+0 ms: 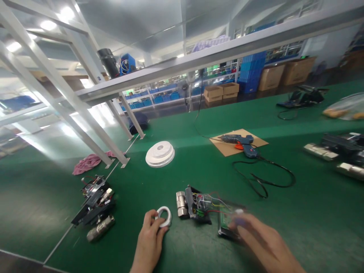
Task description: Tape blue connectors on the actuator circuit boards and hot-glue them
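Note:
My left hand (152, 229) is closed around the near side of a white ring-shaped roll (167, 212), which looks like tape, at the bench surface. My right hand (253, 237), smeared by motion, is over a green circuit board (224, 220) in a dark frame; its fingers are too blurred to show a grip. Thin red and yellow wires run from the board to a dark valve-like assembly (195, 204) with a clear housing. A metal pipe fitting (181, 204) sits at the left end of that assembly, just right of the white roll.
Similar assemblies lie at left (98, 206) and far right (344, 149). Behind are stacked white discs (160, 154) and a glue gun (246, 144) on cardboard (227, 151), its black cord (284, 185) looping forward. White shelf posts (102, 144) stand at left, near a pink cloth (88, 163).

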Tool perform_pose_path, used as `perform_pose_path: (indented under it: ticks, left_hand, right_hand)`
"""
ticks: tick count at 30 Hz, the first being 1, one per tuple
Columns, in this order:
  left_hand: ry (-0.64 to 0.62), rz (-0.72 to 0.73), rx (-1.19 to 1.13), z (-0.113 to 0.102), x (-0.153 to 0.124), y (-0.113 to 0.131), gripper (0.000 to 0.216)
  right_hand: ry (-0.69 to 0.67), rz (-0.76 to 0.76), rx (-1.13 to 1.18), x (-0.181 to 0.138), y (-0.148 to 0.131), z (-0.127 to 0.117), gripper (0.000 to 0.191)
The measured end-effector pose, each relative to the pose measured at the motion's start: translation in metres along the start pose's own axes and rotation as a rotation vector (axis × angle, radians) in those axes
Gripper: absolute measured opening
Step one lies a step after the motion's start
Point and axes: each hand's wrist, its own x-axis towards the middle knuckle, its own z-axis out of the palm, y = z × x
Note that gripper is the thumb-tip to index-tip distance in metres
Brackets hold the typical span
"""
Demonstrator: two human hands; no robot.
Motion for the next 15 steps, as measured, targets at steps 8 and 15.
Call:
perform_pose_path:
  ticks: [8,15]
  left_hand:
    - [-0.071,0.033,-0.018,-0.007,0.004,0.006,0.026]
    - [-0.160,0.099,-0.012,-0.013,0.007,0.015,0.031]
  right_hand:
    - [-0.040,0.147,0.211,0.004,-0.023,-0.003,0.034]
    - [0.040,0.081,0.100,0.006,-0.023,0.000,0.035]
